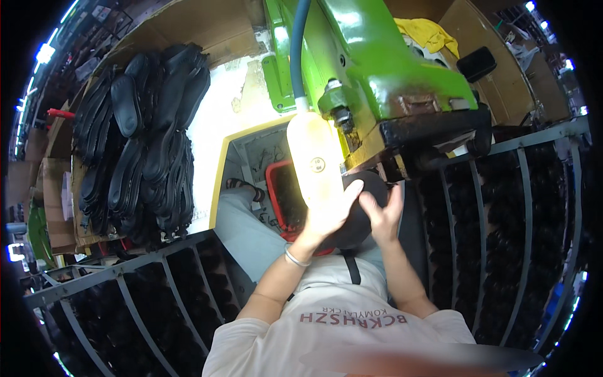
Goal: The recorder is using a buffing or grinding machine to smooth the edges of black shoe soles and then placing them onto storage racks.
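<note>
Both my hands hold a black rounded shoe part (353,231) below the head of a green machine (402,75). My left hand (330,217) is at its left side, thumb toward the machine; glare washes out some of the fingers. On the right side, my right hand (383,217) has thumb and fingers curved against the part. Its far end reaches under the machine's metal working end (377,160), where contact is hidden. Just left of it, a bright lamp (314,151) hangs on a blue-grey flexible arm (299,50), close above my left hand.
Stacks of black shoe soles (127,107) lie on the white tabletop (217,119) at left, beside cardboard walls. Below the yellow-edged table opening is a red bin (271,188). Metal racks (135,308) with dark items flank me, the right rack (483,232) included. A yellow cloth (430,34) lies behind.
</note>
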Demonstrator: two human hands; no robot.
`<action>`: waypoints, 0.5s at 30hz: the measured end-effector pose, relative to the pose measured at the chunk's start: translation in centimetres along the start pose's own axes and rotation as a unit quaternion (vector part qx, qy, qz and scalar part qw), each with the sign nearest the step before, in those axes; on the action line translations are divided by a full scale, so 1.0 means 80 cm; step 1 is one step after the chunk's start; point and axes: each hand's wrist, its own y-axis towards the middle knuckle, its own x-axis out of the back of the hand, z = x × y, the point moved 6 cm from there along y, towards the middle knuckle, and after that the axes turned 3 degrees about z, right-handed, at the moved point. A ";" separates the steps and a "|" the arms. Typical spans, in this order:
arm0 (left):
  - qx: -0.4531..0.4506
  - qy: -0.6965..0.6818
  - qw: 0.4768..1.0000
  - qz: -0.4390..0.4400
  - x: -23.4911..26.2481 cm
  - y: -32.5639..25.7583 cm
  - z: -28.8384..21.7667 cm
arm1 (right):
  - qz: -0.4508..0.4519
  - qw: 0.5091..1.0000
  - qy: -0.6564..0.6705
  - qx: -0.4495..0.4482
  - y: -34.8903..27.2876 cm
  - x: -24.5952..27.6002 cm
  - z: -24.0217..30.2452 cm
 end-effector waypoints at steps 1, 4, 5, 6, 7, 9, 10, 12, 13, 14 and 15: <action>-0.038 0.075 0.996 -0.010 -0.006 0.002 -0.007 | 0.045 0.996 0.011 -0.077 -0.025 0.006 -0.009; -0.061 0.046 0.996 -0.046 -0.004 -0.005 -0.008 | 0.137 0.943 0.131 -0.273 -0.097 0.018 -0.038; -0.073 0.046 0.995 -0.047 -0.001 -0.009 -0.009 | 0.096 0.930 0.149 -0.321 -0.110 0.034 -0.046; -0.041 -0.002 0.997 -0.058 0.004 -0.013 -0.003 | 0.095 0.948 0.161 -0.259 -0.105 0.051 -0.036; -0.025 -0.024 0.998 -0.054 0.006 -0.016 0.001 | 0.060 0.962 0.132 -0.232 -0.095 0.073 -0.030; 0.007 -0.068 0.996 -0.049 0.014 -0.021 0.006 | 0.006 0.983 0.080 -0.165 -0.065 0.099 -0.011; 0.009 -0.098 0.994 -0.044 0.018 -0.022 0.006 | -0.018 0.988 0.040 -0.148 -0.046 0.107 -0.002; 0.013 -0.160 0.986 -0.034 0.029 -0.022 0.007 | 0.016 0.990 0.027 -0.134 -0.006 0.098 0.012; 0.032 -0.194 0.980 -0.014 0.034 -0.022 0.009 | 0.032 0.989 0.018 -0.146 0.010 0.092 0.018; 0.047 -0.233 0.971 0.008 0.039 -0.021 0.011 | 0.051 0.985 0.026 -0.160 0.025 0.084 0.024; 0.052 -0.228 0.972 0.006 0.048 -0.021 0.012 | 0.073 0.987 0.003 -0.142 0.039 0.074 0.030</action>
